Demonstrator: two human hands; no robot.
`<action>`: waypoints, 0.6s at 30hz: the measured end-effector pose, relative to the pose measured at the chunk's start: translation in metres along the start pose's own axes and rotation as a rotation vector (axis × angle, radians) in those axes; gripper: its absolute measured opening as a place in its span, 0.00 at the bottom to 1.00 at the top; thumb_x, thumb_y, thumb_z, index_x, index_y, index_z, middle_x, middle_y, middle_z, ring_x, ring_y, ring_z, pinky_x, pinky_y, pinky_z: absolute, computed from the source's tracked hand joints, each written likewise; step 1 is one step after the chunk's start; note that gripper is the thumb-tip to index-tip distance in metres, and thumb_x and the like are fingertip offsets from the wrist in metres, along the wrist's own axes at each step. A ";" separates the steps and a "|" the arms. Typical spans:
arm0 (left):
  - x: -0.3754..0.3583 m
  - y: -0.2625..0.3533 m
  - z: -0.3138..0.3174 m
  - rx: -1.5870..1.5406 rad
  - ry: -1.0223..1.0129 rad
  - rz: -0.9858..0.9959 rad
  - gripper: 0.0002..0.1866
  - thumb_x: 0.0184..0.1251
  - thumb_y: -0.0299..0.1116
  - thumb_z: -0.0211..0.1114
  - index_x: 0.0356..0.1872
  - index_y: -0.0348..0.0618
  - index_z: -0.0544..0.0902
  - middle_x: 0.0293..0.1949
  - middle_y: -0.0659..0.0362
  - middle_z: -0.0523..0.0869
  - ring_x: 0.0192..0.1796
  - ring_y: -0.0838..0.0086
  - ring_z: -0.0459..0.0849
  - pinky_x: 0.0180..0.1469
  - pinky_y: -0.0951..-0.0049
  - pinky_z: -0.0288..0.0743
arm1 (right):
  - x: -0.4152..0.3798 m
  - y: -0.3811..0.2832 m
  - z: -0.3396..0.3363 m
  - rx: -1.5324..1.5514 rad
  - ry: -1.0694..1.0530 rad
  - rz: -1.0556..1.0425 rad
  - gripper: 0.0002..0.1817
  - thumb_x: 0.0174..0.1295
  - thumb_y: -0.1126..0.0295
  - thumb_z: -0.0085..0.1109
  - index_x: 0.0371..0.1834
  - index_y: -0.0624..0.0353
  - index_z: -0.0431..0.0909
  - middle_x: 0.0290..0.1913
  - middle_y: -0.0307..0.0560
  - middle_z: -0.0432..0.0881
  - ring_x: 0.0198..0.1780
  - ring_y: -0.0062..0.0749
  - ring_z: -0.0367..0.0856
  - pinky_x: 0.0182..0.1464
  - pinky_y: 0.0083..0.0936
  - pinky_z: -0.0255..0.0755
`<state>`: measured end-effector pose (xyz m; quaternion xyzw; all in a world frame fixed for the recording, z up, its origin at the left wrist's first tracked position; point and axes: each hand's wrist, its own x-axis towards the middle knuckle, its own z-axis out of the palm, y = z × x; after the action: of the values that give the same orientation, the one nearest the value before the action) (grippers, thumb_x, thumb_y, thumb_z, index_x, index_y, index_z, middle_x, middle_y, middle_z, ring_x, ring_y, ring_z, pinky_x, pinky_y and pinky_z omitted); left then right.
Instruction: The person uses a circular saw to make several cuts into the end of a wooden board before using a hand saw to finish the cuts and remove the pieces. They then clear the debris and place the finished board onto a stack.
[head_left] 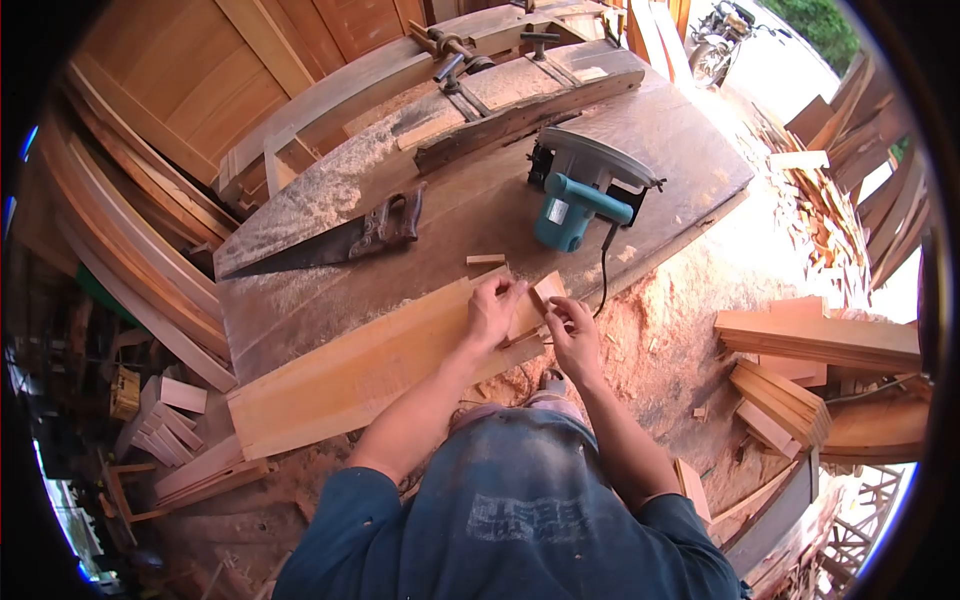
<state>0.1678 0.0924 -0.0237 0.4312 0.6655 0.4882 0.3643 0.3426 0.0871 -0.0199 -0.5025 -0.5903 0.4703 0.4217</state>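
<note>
A wide, pale wooden board (350,355) lies slantwise along the front of the workbench, its right end between my hands. My left hand (493,312) rests over the board near that end, with its fingers curled together. What they pinch, if anything, is too small to make out. At the board's end, my right hand (574,332) has its thumb and fingertips closed on the edge of a small wooden block (548,287). Just behind my left hand lies a short wood offcut (486,260).
A teal circular saw (567,215) stands on the workbench (450,225), its black cord hanging near my right hand. A handsaw (390,222) lies farther left. Clamps (452,75) hold curved timber at the back. Stacked wood (815,335) and sawdust (650,335) are at right.
</note>
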 end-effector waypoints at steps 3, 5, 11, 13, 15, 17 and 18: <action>-0.020 0.012 -0.002 0.003 -0.009 -0.065 0.18 0.69 0.45 0.70 0.36 0.36 0.84 0.30 0.56 0.86 0.33 0.76 0.81 0.38 0.70 0.75 | 0.003 0.025 0.000 -0.132 0.088 -0.027 0.17 0.60 0.69 0.70 0.52 0.59 0.82 0.46 0.46 0.77 0.47 0.29 0.80 0.46 0.23 0.75; -0.027 0.009 -0.003 -0.063 -0.058 -0.078 0.18 0.69 0.45 0.69 0.35 0.36 0.84 0.29 0.60 0.86 0.32 0.79 0.79 0.37 0.72 0.74 | 0.005 0.039 -0.004 -0.363 0.223 -0.266 0.18 0.59 0.66 0.72 0.51 0.59 0.82 0.50 0.48 0.77 0.47 0.31 0.80 0.46 0.23 0.75; 0.010 0.007 -0.026 -0.126 -0.459 -0.047 0.22 0.74 0.47 0.64 0.29 0.36 0.85 0.24 0.65 0.84 0.28 0.83 0.78 0.32 0.77 0.74 | -0.004 -0.020 -0.051 0.518 -0.490 0.667 0.27 0.60 0.65 0.72 0.58 0.68 0.73 0.53 0.48 0.81 0.54 0.32 0.83 0.57 0.33 0.79; 0.046 0.021 -0.033 0.287 -0.143 0.261 0.16 0.71 0.41 0.65 0.37 0.35 0.87 0.31 0.51 0.89 0.34 0.63 0.89 0.39 0.67 0.81 | -0.016 -0.011 -0.064 0.491 -0.508 0.572 0.25 0.62 0.62 0.69 0.59 0.60 0.76 0.48 0.40 0.83 0.49 0.23 0.79 0.52 0.22 0.72; 0.085 0.010 -0.047 0.677 -0.123 0.518 0.14 0.63 0.33 0.67 0.48 0.41 0.87 0.47 0.46 0.87 0.49 0.54 0.86 0.54 0.59 0.79 | -0.020 -0.011 -0.078 0.504 -0.542 0.577 0.24 0.62 0.61 0.70 0.57 0.60 0.77 0.48 0.39 0.83 0.48 0.21 0.79 0.51 0.20 0.71; 0.100 -0.002 -0.054 0.903 -0.260 0.438 0.16 0.61 0.31 0.67 0.50 0.42 0.86 0.49 0.47 0.86 0.52 0.53 0.84 0.58 0.58 0.76 | -0.019 -0.003 -0.087 0.522 -0.540 0.564 0.23 0.61 0.62 0.73 0.54 0.59 0.76 0.44 0.36 0.82 0.44 0.22 0.81 0.47 0.22 0.76; 0.108 0.002 -0.053 0.891 -0.316 0.400 0.16 0.61 0.31 0.67 0.50 0.42 0.86 0.48 0.47 0.86 0.51 0.52 0.85 0.57 0.58 0.77 | -0.019 0.005 -0.088 0.546 -0.520 0.519 0.22 0.60 0.62 0.74 0.53 0.59 0.77 0.45 0.37 0.82 0.45 0.22 0.81 0.48 0.23 0.76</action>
<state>0.0805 0.1753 -0.0152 0.7320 0.6503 0.1464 0.1408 0.4317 0.0802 -0.0077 -0.3693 -0.3856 0.8093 0.2448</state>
